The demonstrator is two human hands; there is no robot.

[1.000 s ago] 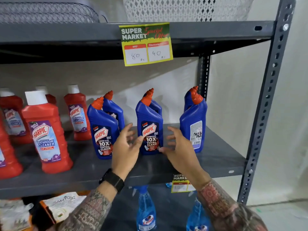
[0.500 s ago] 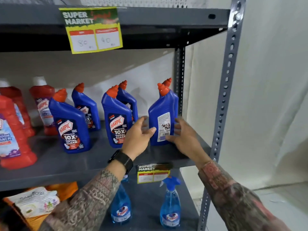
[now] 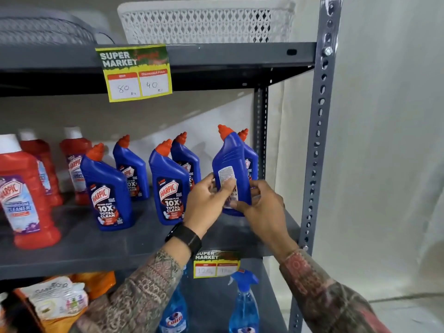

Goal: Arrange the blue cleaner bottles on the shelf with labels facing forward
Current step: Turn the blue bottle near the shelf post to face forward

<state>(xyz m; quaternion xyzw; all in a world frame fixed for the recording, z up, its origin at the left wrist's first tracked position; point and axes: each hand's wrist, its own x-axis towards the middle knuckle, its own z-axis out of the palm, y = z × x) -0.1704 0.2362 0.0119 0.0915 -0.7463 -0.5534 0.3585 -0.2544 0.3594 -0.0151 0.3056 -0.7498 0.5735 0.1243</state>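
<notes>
Blue Harpic bottles: six on the grey shelf (image 3: 96, 251). One, the back-label bottle (image 3: 230, 164), clasped by left hand (image 3: 206, 200) and right hand (image 3: 262, 207). Red Harpic bottles (image 3: 26, 195): three visible.

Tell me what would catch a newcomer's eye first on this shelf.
Probably the blue bottle held between the left hand and right hand at the shelf's right end, its white back label facing out. Next, the yellow price tag hanging from the shelf above, then the red bottles at the left.
</notes>
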